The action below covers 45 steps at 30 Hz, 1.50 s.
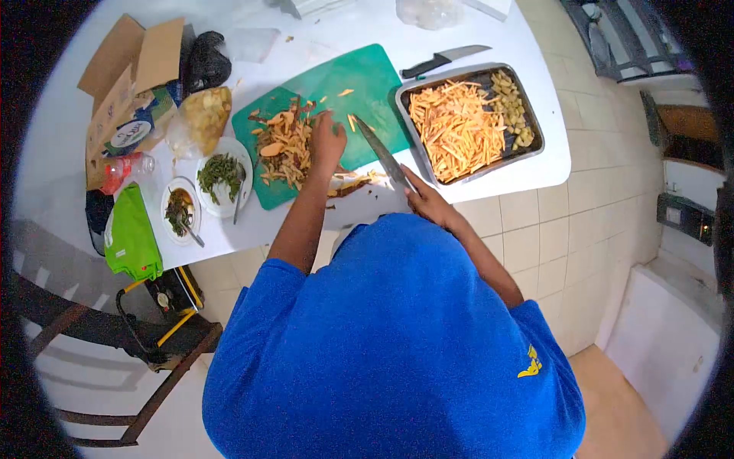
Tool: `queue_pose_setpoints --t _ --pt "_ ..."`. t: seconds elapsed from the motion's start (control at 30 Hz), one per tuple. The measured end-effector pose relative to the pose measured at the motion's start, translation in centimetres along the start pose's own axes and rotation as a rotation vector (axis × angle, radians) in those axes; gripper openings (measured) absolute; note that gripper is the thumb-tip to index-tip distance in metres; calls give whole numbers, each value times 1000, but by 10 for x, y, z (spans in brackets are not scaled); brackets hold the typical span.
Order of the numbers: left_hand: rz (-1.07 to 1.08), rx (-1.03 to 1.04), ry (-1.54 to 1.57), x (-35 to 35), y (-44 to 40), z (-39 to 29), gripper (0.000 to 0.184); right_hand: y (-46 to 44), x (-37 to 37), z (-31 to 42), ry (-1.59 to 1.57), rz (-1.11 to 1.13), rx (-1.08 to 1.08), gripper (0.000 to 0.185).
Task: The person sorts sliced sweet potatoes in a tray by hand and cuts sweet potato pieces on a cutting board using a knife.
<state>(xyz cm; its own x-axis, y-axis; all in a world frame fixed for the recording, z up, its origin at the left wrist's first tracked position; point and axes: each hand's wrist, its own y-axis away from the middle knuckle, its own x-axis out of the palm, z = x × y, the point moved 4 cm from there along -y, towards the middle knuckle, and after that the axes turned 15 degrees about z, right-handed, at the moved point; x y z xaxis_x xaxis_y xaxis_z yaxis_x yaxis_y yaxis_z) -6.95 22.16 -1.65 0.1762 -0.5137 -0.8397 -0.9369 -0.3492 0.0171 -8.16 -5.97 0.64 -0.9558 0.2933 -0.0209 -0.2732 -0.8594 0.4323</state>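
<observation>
My right hand (430, 200) is closed around the handle of a large knife (380, 153), whose blade points up and left over the green cutting board (368, 74). A few thin orange sticks (352, 123) lie by the blade's tip. At the right edge of a heap of peelings and cut pieces (284, 149), my left hand (329, 143) rests with its thumb apart from the fingers. I see nothing held in it. Right of the board is a dark tray (541, 131) with many orange sticks (455, 126) and pale chunks (511, 107).
A second knife (445, 61) lies behind the tray. On the left are a plate of greens (222, 180), a bowl with a spoon (181, 212), a bag of pale pieces (205, 118), a cardboard box (115, 99) and a green cloth (131, 237). Scraps (352, 183) lie along the board's front edge.
</observation>
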Motion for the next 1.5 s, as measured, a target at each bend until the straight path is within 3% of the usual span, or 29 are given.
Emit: queue_pose_setpoints --t 0.07,0.2,0.27,0.37,0.4,0.47,0.53,0.67,0.73,0.77,0.87,0.93,0.97,1.0,1.03,1.1,1.2,1.27,1.3,1.4,1.43,1.5 --pt "129 -151 23 4 3 -10 34 11 -2 -4 122 -102 -69 56" --pt "151 -107 -172 24 -16 -12 25 49 -13 14 449 -386 -303 54" --pt "199 18 -248 33 -30 -4 21 73 -23 19 381 -400 -230 55" --pt "243 -18 -314 21 -32 -28 18 111 -33 17 104 -385 -2 57" --pt "248 22 -333 22 -36 -25 17 123 -38 13 73 -449 13 57" --pt "286 -85 -272 16 -36 -33 14 144 -49 1 4 -576 40 57" --pt "233 -16 -279 18 -33 -38 13 163 -66 -8 83 -763 -16 58" --pt "230 64 -288 58 -47 7 14 197 -110 -39 133 -955 105 62" --pt "302 -4 -395 39 -41 -20 15 205 -141 -72 320 -1083 135 64" --pt "336 -44 -449 31 -36 -31 15 210 -155 -79 319 -1091 252 64" --pt "234 8 -492 43 -31 -14 17 211 -192 -104 464 -1178 241 68" --pt "364 -170 -468 46 -34 -3 19 205 -215 -127 445 -1133 396 71" --pt "295 -140 -324 63 -34 27 22 202 -223 -133 435 -1069 445 71" --pt "213 -94 -278 32 -19 -17 21 199 -234 -146 456 -1087 355 71" --pt "269 -161 -250 29 -18 -26 23 196 -241 -152 517 -1088 338 72" --pt "329 -446 -304 25 -22 -37 26 199 -251 -138 480 -1034 367 70" --pt "174 -475 -241 4 -4 -80 22 197 -263 -137 566 -995 181 70" --pt "84 -572 -138 20 -5 -34 20 191 -274 -141 564 -869 258 72" --pt "39 -611 -79 31 -12 -24 20 191 -277 -136 605 -864 177 73" --pt "-268 -479 137 2 13 -99 20 194 -281 -114 682 -808 24 76" --pt "-290 -405 294 3 20 -115 22 194 -283 -111 689 -781 -2 74" --pt "-314 -466 322 31 25 -104 21 193 -285 -113 743 -755 -17 71"
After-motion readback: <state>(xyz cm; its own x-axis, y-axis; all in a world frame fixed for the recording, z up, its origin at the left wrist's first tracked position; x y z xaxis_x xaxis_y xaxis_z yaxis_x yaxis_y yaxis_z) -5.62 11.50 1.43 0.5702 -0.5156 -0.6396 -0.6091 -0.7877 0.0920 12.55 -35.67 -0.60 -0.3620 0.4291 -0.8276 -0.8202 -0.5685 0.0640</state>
